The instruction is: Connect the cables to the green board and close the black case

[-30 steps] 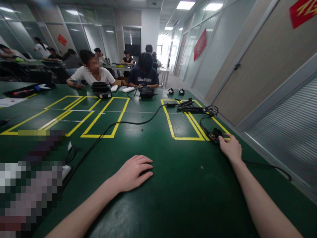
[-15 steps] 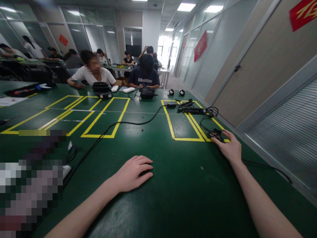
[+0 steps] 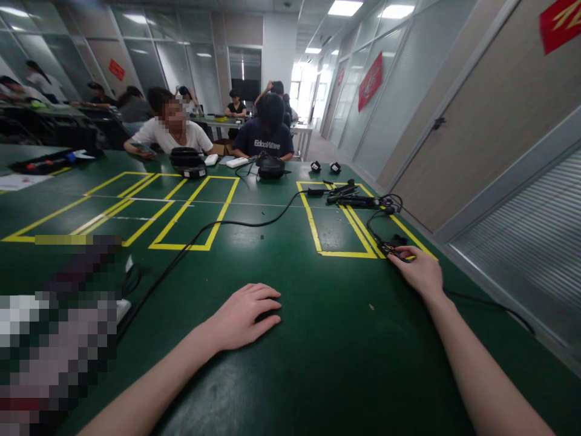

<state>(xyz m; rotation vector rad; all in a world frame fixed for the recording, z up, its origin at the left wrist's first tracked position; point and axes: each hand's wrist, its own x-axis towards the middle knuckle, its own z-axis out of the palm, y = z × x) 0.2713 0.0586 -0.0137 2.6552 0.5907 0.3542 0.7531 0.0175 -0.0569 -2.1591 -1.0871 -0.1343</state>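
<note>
our right hand [image 3: 423, 272] reaches out over the green table [image 3: 327, 339], its fingertips on a small black gadget [image 3: 391, 248] with orange marks that lies at the near right corner of a yellow taped rectangle [image 3: 338, 254]. the fingers are stretched forward and close together, touching the gadget; we cannot tell whether they pinch it. a thin black cable [image 3: 373, 225] loops from the gadget back to a cluster of black tools [image 3: 356, 197] farther along the table, and another cable [image 3: 490, 304] runs out from under our wrist toward the table's right edge. our left hand [image 3: 242, 316] rests flat on the table near its middle, palm down, fingers loosely together and slightly curled, holding nothing. a long black cord [image 3: 213, 230] crosses the table from the left side toward the tools. people [image 3: 267, 130] sit at the far end of the table
</note>
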